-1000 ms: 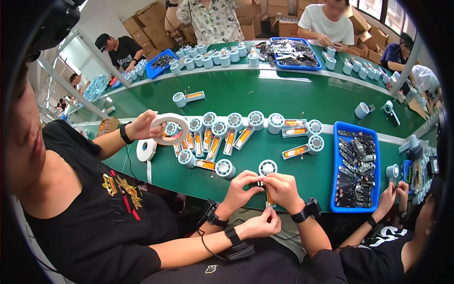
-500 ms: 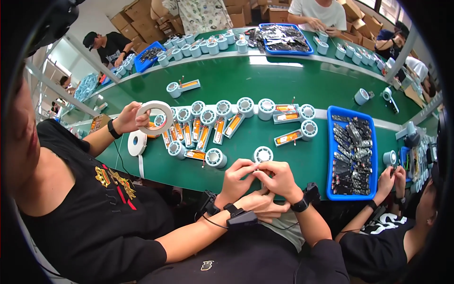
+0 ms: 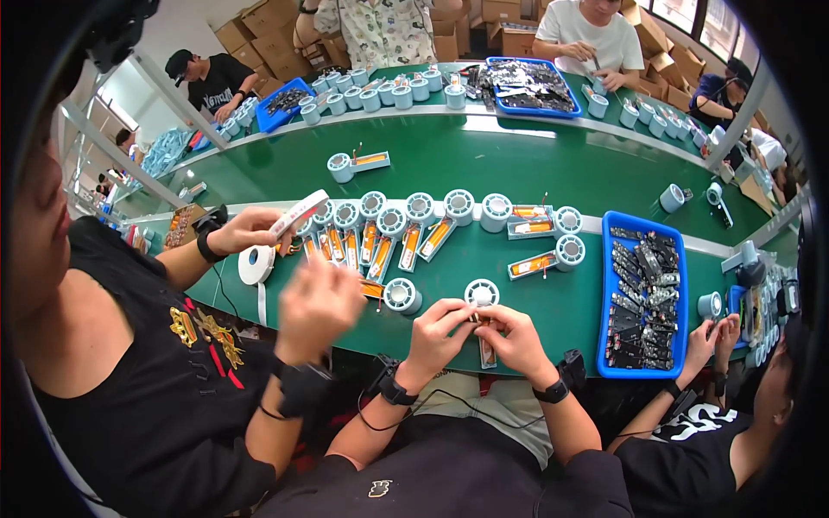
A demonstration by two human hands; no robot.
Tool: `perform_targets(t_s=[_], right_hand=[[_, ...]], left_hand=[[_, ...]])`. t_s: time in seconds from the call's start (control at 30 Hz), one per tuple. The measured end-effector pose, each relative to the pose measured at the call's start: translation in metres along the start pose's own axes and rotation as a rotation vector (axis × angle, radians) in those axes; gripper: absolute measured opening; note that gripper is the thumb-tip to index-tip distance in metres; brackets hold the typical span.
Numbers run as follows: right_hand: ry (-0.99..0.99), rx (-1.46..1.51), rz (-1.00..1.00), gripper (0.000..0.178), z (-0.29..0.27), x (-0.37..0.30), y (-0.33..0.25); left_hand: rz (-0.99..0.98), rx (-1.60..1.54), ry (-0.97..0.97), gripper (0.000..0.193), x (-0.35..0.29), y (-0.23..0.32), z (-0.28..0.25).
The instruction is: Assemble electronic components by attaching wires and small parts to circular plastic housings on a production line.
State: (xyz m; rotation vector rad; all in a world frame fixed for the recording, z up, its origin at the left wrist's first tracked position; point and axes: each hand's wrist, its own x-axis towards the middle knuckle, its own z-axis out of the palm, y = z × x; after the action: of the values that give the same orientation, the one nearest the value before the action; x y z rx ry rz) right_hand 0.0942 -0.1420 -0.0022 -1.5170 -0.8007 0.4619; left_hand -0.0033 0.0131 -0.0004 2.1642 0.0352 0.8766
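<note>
A pale blue handheld fan unit point(image 3: 482, 292) with a round slotted head lies in front of me, its open handle point(image 3: 488, 352) toward me. Over the join of head and handle, my left hand point(image 3: 436, 335) and my right hand point(image 3: 513, 338) meet with fingertips pinched. A tiny pale bit shows between them, too small to name. To my left, a co-worker's hand point(image 3: 246, 230) holds a white tape roll point(image 3: 300, 214). That person's other hand point(image 3: 319, 306) is blurred by motion. A second white roll point(image 3: 256, 265) rests near the table's left edge.
Several similar fan units point(image 3: 420, 207) with orange-wrapped parts lie across the green table point(image 3: 458, 160). A blue tray point(image 3: 684, 293) of dark circuit parts stands at my right. Another blue tray point(image 3: 577, 108) sits on the far bench. Co-workers sit at both sides and opposite.
The left co-worker's arm, which lay under my hands, has drawn back to the left. The tape roll has turned edge-on. My hands stay pinched, and the fan's handle now shows below them.
</note>
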Motion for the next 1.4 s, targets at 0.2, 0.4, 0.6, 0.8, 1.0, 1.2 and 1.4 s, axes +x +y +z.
perform_targets(t_s=[0.2,0.4,0.6,0.8,1.0,1.2,1.4], right_hand=[[0.127,-0.134,0.045,0.034,-0.014,-0.017,-0.007],[0.140,-0.151,0.264,0.029,-0.031,-0.025,0.018],[0.014,-0.083,0.309,0.020,-0.032,-0.016,0.015],[0.101,0.259,0.251,0.007,-0.015,0.002,0.007],[0.051,-0.125,-0.131,0.004,-0.007,-0.004,0.016],[0.155,-0.167,-0.201,0.004,0.006,-0.001,0.008],[0.062,-0.287,-0.089,0.007,0.000,-0.002,0.010]], left_hand=[[-0.107,0.047,0.000,0.037,-0.005,0.000,-0.022],[-0.078,0.017,-0.002,0.042,-0.018,-0.004,-0.022],[0.053,0.219,-0.042,0.043,-0.011,-0.002,-0.026],[0.015,0.193,-0.063,0.044,-0.014,-0.003,-0.034],[-0.023,0.021,-0.105,0.040,-0.024,-0.003,-0.006],[-0.216,-0.168,-0.104,0.039,-0.028,0.006,-0.010],[-0.185,-0.345,-0.130,0.037,-0.018,0.004,-0.012]])
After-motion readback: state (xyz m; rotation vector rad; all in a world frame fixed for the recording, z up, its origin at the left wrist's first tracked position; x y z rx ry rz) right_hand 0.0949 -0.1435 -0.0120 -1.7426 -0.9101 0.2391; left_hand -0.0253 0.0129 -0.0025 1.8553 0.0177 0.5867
